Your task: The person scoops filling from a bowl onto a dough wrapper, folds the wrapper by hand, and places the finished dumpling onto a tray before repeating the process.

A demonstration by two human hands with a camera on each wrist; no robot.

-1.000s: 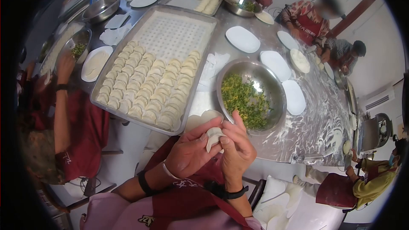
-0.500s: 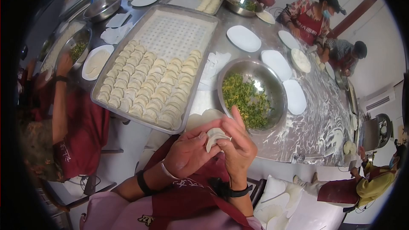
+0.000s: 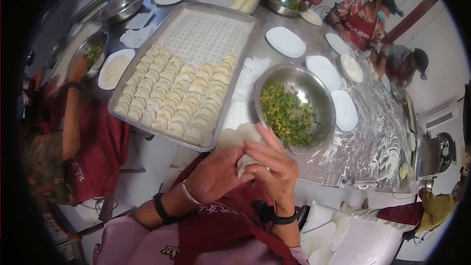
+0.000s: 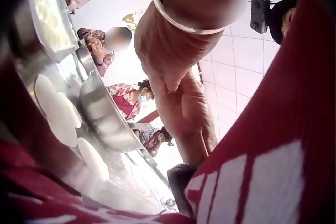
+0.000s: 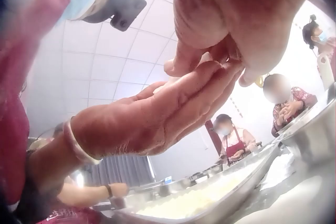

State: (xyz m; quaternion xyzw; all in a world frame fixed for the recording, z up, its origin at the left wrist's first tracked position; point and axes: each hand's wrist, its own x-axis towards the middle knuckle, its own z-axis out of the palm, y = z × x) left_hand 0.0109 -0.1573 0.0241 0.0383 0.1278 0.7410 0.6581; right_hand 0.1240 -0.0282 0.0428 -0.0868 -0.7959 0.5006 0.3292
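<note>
Both hands meet in front of the apron around a pale folded dumpling [image 3: 245,165], partly covered by fingers. From the left side my left hand [image 3: 212,175] holds it, bangle on the wrist. My right hand [image 3: 275,171] pinches its near edge, with other fingers extended above. In the left wrist view the left hand [image 4: 176,45] overlaps the right hand [image 4: 190,116]. The right wrist view has the right hand [image 5: 236,16] over the left hand's [image 5: 142,121] fingers. Round wrappers [image 3: 235,137] lie just beyond the hands.
A metal tray [image 3: 212,140] with rows of dumplings is ahead-left. Just beyond the right hand stands a steel bowl [image 3: 329,120] of green and yellow filling. White plates [image 3: 344,110] and scattered flour lie farther right. Several people work around the table.
The head view has shifted slightly, so the tray and bowl appear a little farther right. My fingers have closed in over the dumpling, and less of it shows.
</note>
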